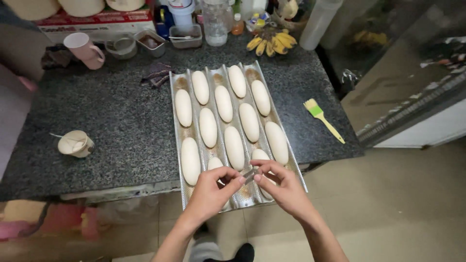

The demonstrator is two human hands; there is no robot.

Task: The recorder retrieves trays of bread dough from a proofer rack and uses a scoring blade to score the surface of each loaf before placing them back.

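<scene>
Both hands meet over the near end of the tray (pixel 177 104), a perforated metal one with five long channels that overhangs the counter's (pixel 111 126) front edge. The left hand (pixel 213 187) and right hand (pixel 281 187) pinch a blade (pixel 249 174), small, thin and grey, between their fingertips: left thumb and forefinger closed on its 9 o'clock end, right thumb and forefinger on its 3 o'clock end. Both grips are clamped on it; no finger touches dough.

The blade hovers just above the tray's front, between two loaves (pixel 234 148). Pale, oblong loaves lie lengthwise in the channels, staggered from 12 to 6 o'clock, and their tops look smooth and uncut. One partly hidden loaf lies under the left hand at 7 o'clock of the blade, another under the right hand at 4 o'clock.

As I judge it, the step in hand is readying the blade for scoring, with no cut yet made. The next move calls for one hand to take the blade alone, edge angled down, while the other steadies the tray or stays clear. The dough looks soft, so a light, quick stroke would suit it, and the overhanging tray could tip if pressed.

A yellow-handled brush (pixel 321 119) lies on the counter at 2 o'clock, well apart. A cup (pixel 75 143) with a stick in it stands at 9 o'clock, bananas (pixel 272 42) at 12 o'clock.
</scene>
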